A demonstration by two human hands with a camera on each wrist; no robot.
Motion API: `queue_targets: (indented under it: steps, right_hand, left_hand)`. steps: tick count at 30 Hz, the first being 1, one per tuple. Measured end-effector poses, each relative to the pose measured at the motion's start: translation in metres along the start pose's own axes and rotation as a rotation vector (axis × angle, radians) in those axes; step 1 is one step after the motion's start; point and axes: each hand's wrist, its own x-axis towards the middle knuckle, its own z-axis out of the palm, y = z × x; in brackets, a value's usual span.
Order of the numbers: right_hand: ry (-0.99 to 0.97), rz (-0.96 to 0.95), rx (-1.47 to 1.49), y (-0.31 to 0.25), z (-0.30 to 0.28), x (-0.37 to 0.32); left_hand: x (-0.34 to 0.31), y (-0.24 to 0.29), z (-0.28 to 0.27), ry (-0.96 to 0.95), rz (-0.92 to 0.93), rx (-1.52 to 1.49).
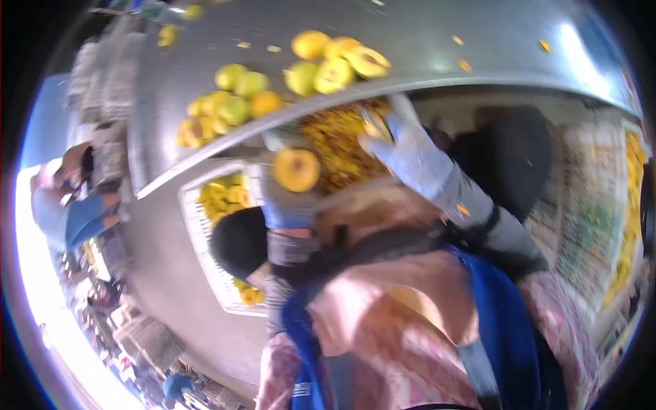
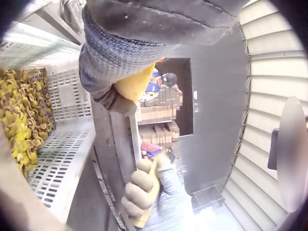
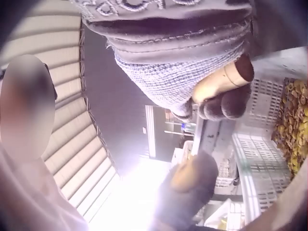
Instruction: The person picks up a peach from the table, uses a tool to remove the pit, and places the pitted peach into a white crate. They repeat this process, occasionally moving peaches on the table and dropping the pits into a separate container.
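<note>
Both hands wear blue-grey knit gloves. My left hand (image 1: 285,205) holds a halved yellow peach (image 1: 296,170), its cut face with a browner middle turned up to the head view. In the left wrist view the rounded side of this peach (image 2: 134,85) shows under the curled fingers. To the right, my right hand (image 1: 413,154) grips a tool by its pale wooden handle (image 3: 224,79); the tool's working end is blurred in the head view. Below both hands, by the table edge, lies a heap of brown and yellow peach scraps (image 1: 335,147) in a white slotted crate (image 2: 70,96).
On the metal table (image 1: 437,61) sit a cluster of whole peaches (image 1: 236,102) and a group with cut halves (image 1: 335,74). A white crate (image 1: 205,239) with yellow pieces stands at left, another crate (image 1: 581,239) at right. A person (image 1: 75,205) is at far left.
</note>
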Motion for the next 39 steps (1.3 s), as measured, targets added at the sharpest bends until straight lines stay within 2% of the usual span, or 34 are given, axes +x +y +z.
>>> queue_targets:
  steps: [1,2,3,4,5,6,7,9,10,12,16,19,21,23,25,26,27,28,30,32,35,37,39]
  right_hand:
    - [-0.148,0.03,-0.177,-0.018,-0.001,-0.003]
    - [-0.172,0.241,-0.005,-0.018,0.013,-0.008]
    - [-0.266,0.242,-0.176,-0.014,0.023,-0.018]
    - [-0.432,0.34,-0.215,-0.024,0.02,-0.013]
    - [-0.54,0.343,-0.227,-0.02,0.023,-0.012]
    - [-0.607,0.379,-0.266,-0.018,0.028,-0.011]
    - [-0.605,0.343,-0.265,-0.01,0.035,-0.012]
    - [-0.728,0.341,-0.367,0.008,0.049,-0.021]
    - [-0.725,0.337,-0.375,0.015,0.052,-0.029]
    - [-0.787,0.157,-0.304,0.021,0.053,-0.038]
    - [-0.771,0.147,-0.299,0.024,0.056,-0.045]
    - [-0.754,0.091,-0.31,0.022,0.051,-0.046]
    - [-0.799,0.103,-0.352,0.014,0.047,-0.044]
    - [-0.729,0.138,-0.238,0.009,0.041,-0.049]
    - [-0.69,0.107,-0.185,0.007,0.038,-0.054]
    - [-0.719,0.18,-0.231,0.002,0.039,-0.056]
    - [-0.67,0.13,-0.282,-0.006,0.031,-0.058]
    - [-0.692,0.145,-0.268,0.006,0.037,-0.065]
    - [-0.695,0.156,-0.248,0.02,0.046,-0.069]
    - [-0.842,0.196,-0.276,0.014,0.049,-0.065]
    - [-0.897,0.184,-0.293,0.006,0.04,-0.066]
    - [-0.876,0.188,-0.279,0.011,0.045,-0.071]
    - [-0.946,0.213,-0.278,0.007,0.044,-0.068]
  left_hand:
    - [0.005,-0.019,-0.018,0.013,-0.091,-0.203]
    - [0.0,-0.011,-0.01,-0.119,-0.011,-0.094]
    - [-0.005,-0.011,-0.003,-0.194,0.034,-0.233]
    - [-0.009,-0.009,0.001,-0.132,0.169,0.117]
    - [-0.01,-0.011,0.009,-0.079,0.252,0.185]
    - [0.008,-0.031,-0.003,0.035,0.047,-0.087]
    - [-0.001,-0.019,0.009,0.025,-0.016,-0.286]
    - [0.0,-0.01,0.001,-0.023,-0.268,-0.536]
    - [-0.002,-0.01,0.001,-0.027,-0.263,-0.542]
    - [-0.003,-0.011,0.002,0.012,-0.235,-0.537]
    - [-0.003,-0.016,-0.005,-0.007,-0.192,-0.503]
    - [-0.004,-0.008,-0.003,0.041,-0.271,-0.521]
    - [-0.003,-0.01,-0.008,-0.039,-0.275,-0.537]
    - [0.005,-0.023,-0.013,0.069,-0.137,-0.527]
    - [0.002,-0.024,-0.023,-0.175,-0.075,-0.488]
    - [0.002,-0.037,-0.029,-0.17,0.294,0.322]
    - [0.002,-0.019,-0.018,0.004,-0.246,-0.498]
    - [-0.003,-0.009,-0.005,0.047,-0.289,-0.466]
    - [-0.002,-0.004,0.004,0.079,-0.323,-0.418]
    - [-0.001,0.0,0.006,0.109,-0.292,-0.355]
    - [-0.01,0.007,0.018,0.166,-0.291,-0.349]
    - [-0.008,0.005,0.017,0.151,-0.266,-0.332]
    - [-0.009,0.005,0.015,0.107,-0.243,-0.327]
